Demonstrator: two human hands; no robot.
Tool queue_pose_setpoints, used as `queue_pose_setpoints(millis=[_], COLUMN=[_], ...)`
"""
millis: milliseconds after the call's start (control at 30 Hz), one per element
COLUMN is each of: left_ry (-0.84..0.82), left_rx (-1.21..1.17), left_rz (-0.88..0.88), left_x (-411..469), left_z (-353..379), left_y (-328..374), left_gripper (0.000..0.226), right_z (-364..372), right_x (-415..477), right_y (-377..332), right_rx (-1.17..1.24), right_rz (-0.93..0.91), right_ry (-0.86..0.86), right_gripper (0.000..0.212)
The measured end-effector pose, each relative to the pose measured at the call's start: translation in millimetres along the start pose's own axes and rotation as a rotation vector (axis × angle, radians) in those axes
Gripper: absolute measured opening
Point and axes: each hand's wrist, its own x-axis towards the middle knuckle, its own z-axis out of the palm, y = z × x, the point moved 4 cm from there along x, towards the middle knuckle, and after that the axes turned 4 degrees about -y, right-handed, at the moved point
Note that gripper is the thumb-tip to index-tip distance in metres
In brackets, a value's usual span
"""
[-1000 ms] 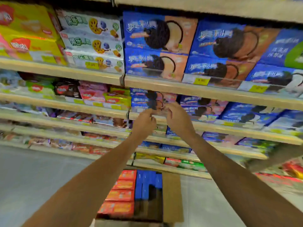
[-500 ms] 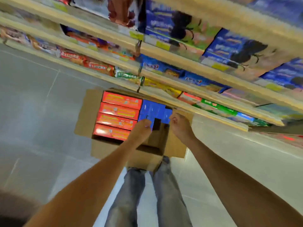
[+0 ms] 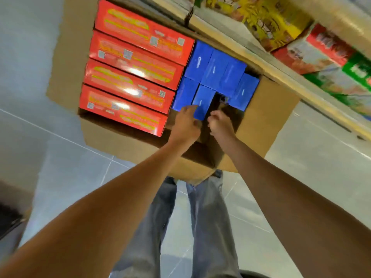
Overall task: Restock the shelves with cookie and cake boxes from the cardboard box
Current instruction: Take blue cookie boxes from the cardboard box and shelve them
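Observation:
An open cardboard box (image 3: 259, 125) stands on the floor below the shelves. Its left side holds several red cookie boxes (image 3: 130, 77) lying flat. Its right side holds several blue boxes (image 3: 218, 71) standing on end, with a dark gap beside them. My left hand (image 3: 185, 125) reaches into the box, and its straight fingers touch the nearest blue box (image 3: 202, 101). My right hand (image 3: 220, 124) hovers over the gap just right of that box, fingers loosely curled, with nothing visibly held.
The lowest shelf edge (image 3: 261, 55) runs diagonally above the box, carrying yellow (image 3: 267, 19), red (image 3: 313, 51) and green packs (image 3: 357, 73). Grey floor tiles (image 3: 60, 157) surround the box. My legs in jeans (image 3: 180, 227) stand right behind it.
My view swung down from the shelves to the cardboard box. Both hands dropped from the shelf edge and moved into the box, reaching the nearest blue box.

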Motion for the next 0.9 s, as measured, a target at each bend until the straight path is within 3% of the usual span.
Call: queue_pose_setpoints(millis=[100, 167, 267, 333, 433, 567, 900], left_ry=[-0.019, 0.029, 0.02, -0.026, -0.062, 0.003, -0.046], left_rx=[0.21, 0.259, 0.152, 0.016, -0.044, -0.036, -0.072], left_rz=[0.094, 0.124, 0.248, 0.298, 0.226, 0.038, -0.032], left_x=[16.6, 23.2, 23.3, 24.3, 18.9, 3.0, -37.1], left_z=[14.9, 22.5, 28.6, 35.3, 36.5, 20.7, -53.1], left_y=[-8.5, -13.3, -14.7, -20.3, -31.9, -36.2, 20.2], left_gripper=[0.055, 0.055, 0.039, 0.028, 0.031, 0.031, 0.038], right_z=[7.6, 12.9, 10.9, 3.8, -3.2, -12.9, -61.2], right_x=[24.0, 39.1, 43.5, 46.0, 44.4, 26.4, -70.2], right_y=[2.2, 7.2, 14.0, 25.5, 38.8, 38.8, -2.3], right_rx=[0.162, 0.23, 0.238, 0.144, 0.01, 0.101, 0.028], right_rz=[-0.002, -0.003, -0.024, -0.025, -0.002, 0.077, 0.045], right_ry=[0.018, 0.012, 0.064, 0.139, 0.158, 0.162, 0.067], right_gripper=[0.049, 0.048, 0.033, 0.037, 0.033, 0.021, 0.019])
